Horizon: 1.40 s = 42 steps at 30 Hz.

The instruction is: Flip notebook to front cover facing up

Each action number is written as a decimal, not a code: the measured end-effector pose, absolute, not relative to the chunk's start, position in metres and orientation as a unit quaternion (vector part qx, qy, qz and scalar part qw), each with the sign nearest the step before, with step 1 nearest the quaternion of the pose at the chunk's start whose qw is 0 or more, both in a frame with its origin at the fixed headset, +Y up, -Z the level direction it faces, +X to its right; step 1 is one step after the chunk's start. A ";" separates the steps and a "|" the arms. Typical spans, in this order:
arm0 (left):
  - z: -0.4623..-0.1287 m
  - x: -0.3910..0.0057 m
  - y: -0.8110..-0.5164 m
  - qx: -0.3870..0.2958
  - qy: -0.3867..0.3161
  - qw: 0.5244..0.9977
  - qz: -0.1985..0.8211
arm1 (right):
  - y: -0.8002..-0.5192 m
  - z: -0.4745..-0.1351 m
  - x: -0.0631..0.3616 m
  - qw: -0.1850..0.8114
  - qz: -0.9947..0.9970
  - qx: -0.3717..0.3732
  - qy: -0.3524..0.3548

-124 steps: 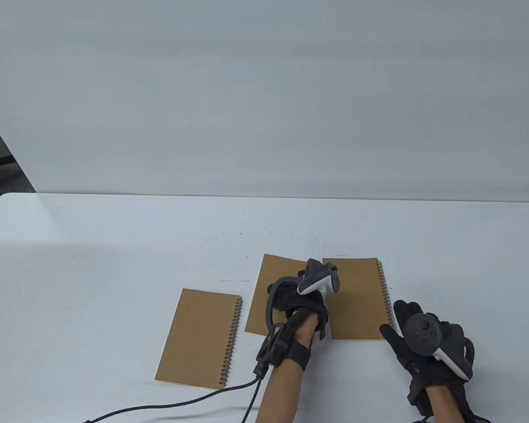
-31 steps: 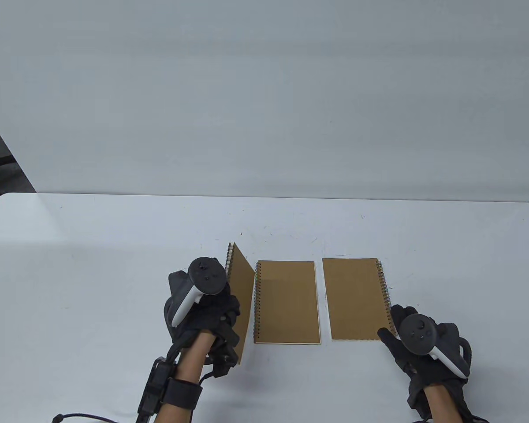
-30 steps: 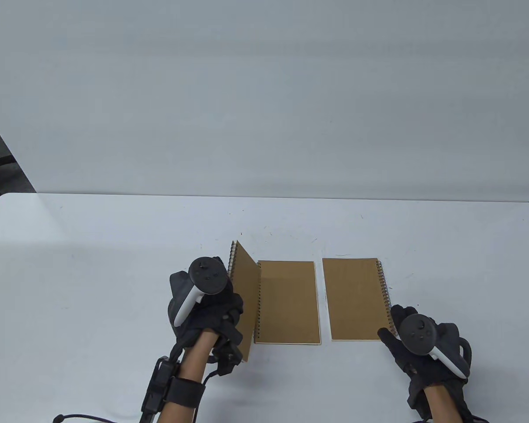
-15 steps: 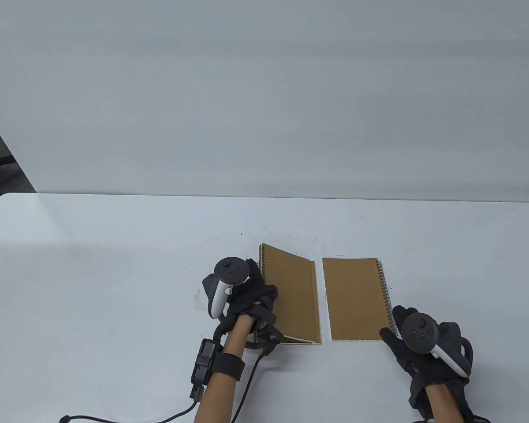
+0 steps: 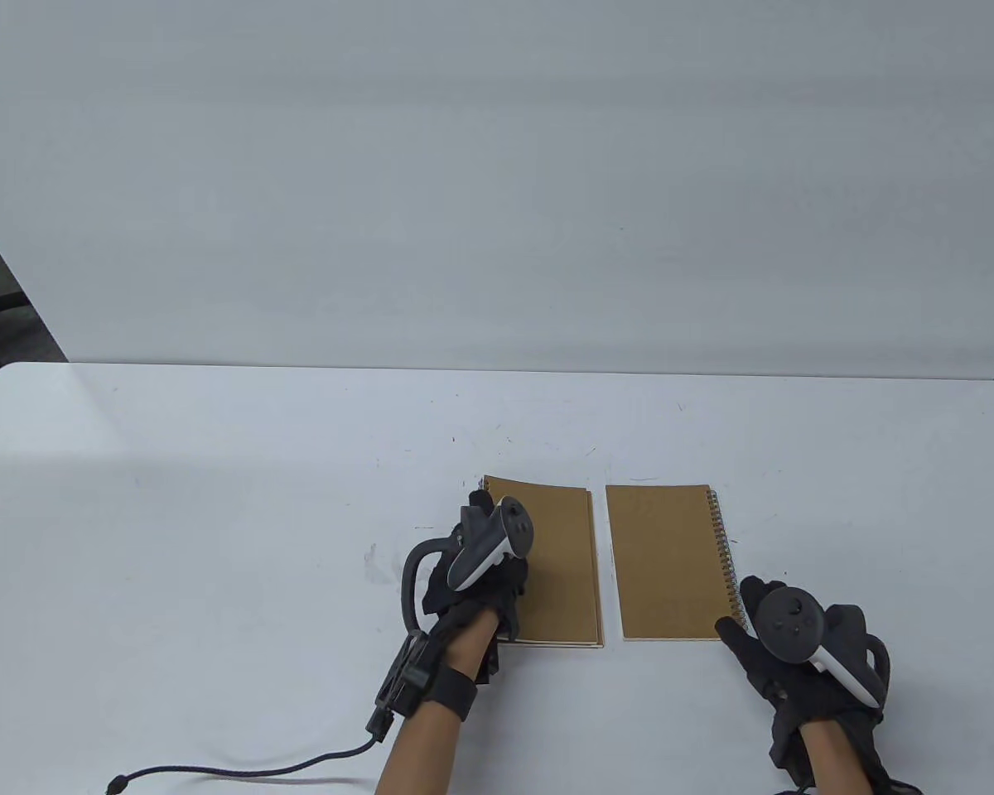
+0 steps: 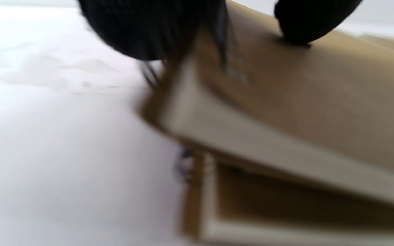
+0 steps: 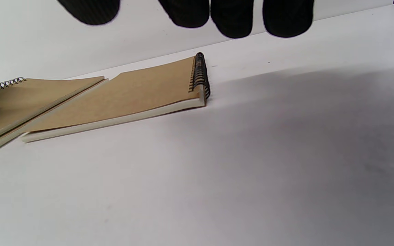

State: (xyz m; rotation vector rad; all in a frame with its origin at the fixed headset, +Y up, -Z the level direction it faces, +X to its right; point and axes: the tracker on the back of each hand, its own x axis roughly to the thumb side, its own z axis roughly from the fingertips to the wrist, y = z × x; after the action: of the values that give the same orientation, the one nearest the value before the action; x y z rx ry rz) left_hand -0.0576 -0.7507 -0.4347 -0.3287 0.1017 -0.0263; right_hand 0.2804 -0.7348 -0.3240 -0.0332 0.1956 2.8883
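Three brown spiral notebooks are on the white table (image 5: 215,538). My left hand (image 5: 509,584) grips the spiral edge of one notebook (image 5: 559,546) and holds it nearly flat on top of a second notebook (image 5: 601,596). In the blurred left wrist view the top notebook (image 6: 320,102) is tilted, its spiral side a little above the lower one (image 6: 251,191), with a fingertip (image 6: 296,24) on its cover. The third notebook (image 5: 671,563) lies to the right, spiral on its right. My right hand (image 5: 741,609) rests open at its near right corner, its fingers (image 7: 233,20) spread above the table.
A white backdrop wall (image 5: 497,207) rises behind the table's far edge. A black cable (image 5: 240,772) runs from my left wrist along the table's near left. In the right wrist view the right notebook (image 7: 132,92) and the stack (image 7: 29,95) lie side by side.
My left hand picked up the leftmost notebook, stood it on edge, turned it over to the right and lowered it onto the middle notebook. My right hand stayed still.
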 end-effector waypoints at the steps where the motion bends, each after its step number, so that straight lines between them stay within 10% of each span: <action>1: -0.433 -0.058 -0.750 -0.159 0.054 0.985 -0.022 | -0.735 -0.324 0.281 0.124 0.990 -0.012 0.068; 10: -0.390 -0.113 -0.723 -0.171 -0.060 0.972 0.149 | -0.732 -0.322 0.283 0.123 0.992 -0.007 0.035; 21: -0.343 -0.206 -0.738 -0.144 -0.076 0.986 0.038 | -0.740 -0.330 0.284 0.119 0.992 -0.019 0.038; 33: -0.346 -0.208 -0.757 -0.216 -0.076 0.972 0.044 | -0.753 -0.395 0.251 0.093 0.983 -0.091 0.132; 42: -0.346 -0.210 -0.758 -0.236 -0.069 0.968 0.046 | -0.760 -0.406 0.231 0.043 0.990 -0.125 0.051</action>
State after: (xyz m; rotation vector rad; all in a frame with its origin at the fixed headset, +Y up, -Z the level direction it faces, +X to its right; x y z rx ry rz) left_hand -0.2100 -0.7577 -0.3462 -0.4765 -0.1402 0.0934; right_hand 0.2309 -0.7599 -0.4063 -0.3812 0.1572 3.0275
